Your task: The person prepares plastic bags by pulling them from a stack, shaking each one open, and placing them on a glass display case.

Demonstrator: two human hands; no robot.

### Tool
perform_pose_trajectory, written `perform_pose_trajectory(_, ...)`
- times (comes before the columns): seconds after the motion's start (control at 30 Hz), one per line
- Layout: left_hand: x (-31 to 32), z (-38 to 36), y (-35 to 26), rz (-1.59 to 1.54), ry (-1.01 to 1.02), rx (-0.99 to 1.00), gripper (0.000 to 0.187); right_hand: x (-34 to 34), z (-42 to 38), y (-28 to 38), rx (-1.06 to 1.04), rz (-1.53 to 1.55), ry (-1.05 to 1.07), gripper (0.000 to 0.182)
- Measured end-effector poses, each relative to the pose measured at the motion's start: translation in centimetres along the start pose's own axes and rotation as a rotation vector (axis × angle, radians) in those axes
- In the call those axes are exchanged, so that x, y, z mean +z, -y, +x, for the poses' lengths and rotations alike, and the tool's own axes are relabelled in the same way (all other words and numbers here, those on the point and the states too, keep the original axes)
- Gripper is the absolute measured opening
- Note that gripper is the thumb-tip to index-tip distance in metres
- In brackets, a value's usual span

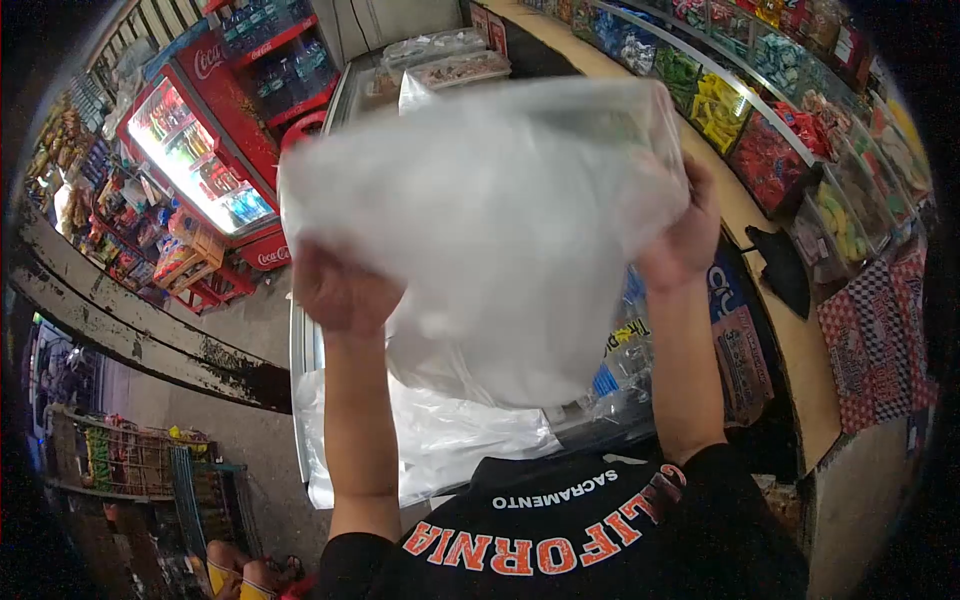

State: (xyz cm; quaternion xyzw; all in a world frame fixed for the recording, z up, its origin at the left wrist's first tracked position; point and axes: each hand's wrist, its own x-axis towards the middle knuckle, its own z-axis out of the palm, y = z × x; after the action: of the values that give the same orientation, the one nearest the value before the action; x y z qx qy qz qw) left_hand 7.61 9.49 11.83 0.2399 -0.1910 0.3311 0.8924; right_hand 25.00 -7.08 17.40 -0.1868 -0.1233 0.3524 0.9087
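A large translucent white plastic bag point(490, 230) is held up in front of me, smeared by motion and spread between both hands. My left hand point(345, 285) is closed on its lower left edge, the fingers curled into the plastic. On the other side my right hand point(685, 235) grips the bag's right edge, with part of the fingers behind the film. More white plastic bags point(460, 425) lie flat on the counter below, close to my body. What is inside the raised bag, if anything, cannot be made out.
A red drinks fridge point(205, 140) stands to the left. Clear bins of colourful packets point(715, 110) line the right side beside a wooden ledge point(740, 195). Covered trays point(445, 70) sit at the counter's far end. Another person's legs point(235, 570) show at lower left.
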Motion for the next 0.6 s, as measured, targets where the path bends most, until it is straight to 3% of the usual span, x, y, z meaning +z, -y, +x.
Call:
perform_pose_trajectory(0.03,0.4,1.0,0.8,-0.003,0.004,-0.002,0.042,-1.3,1.1,-0.1,0.055,0.087,0.205,0.036)
perform_pose_trajectory(0.07,0.8,1.9,2.0,0.042,-0.079,-0.127,0.038,-3.5,2.7,-0.5,0.051,0.087,0.205,0.036)
perform_pose_trajectory(0.13,1.1,3.0,3.5,0.136,-0.249,-0.379,0.032,-9.4,6.1,-2.7,0.309,0.314,0.425,0.031)
perform_pose_trajectory(0.2,-8.9,1.6,5.4,0.440,-0.621,-0.471,0.031,-16.5,6.2,-7.5,0.360,0.029,-0.183,0.021)
perform_pose_trajectory(0.27,-12.4,-1.4,8.1,0.378,-0.680,-0.478,0.032,-18.7,3.0,-11.5,0.346,-0.027,-0.384,0.011)
perform_pose_trajectory(0.37,-9.0,-1.2,7.1,0.560,-0.590,-0.554,0.037,-23.0,3.9,-11.6,0.396,-0.080,-0.422,0.009)
perform_pose_trajectory(0.4,-9.2,-1.9,7.1,0.555,-0.600,-0.560,0.037,-24.5,4.6,-10.9,0.454,0.012,-0.382,0.007)
perform_pose_trajectory(0.47,-9.7,-1.6,6.2,0.312,-0.594,-0.441,0.043,-28.4,4.9,-9.3,0.565,0.453,0.302,0.017)
perform_pose_trajectory(0.5,-9.6,-2.6,5.6,0.151,-0.516,-0.436,0.048,-25.7,3.4,-8.4,0.568,0.453,0.302,0.017)
perform_pose_trajectory(0.57,-7.7,-5.1,6.4,0.283,-0.480,-0.449,0.045,-16.0,-0.9,-6.3,0.372,0.063,-0.252,0.021)
perform_pose_trajectory(0.6,-7.1,-5.9,7.1,0.415,-0.437,-0.462,0.043,-15.8,-1.5,-7.6,0.370,0.066,-0.249,0.021)
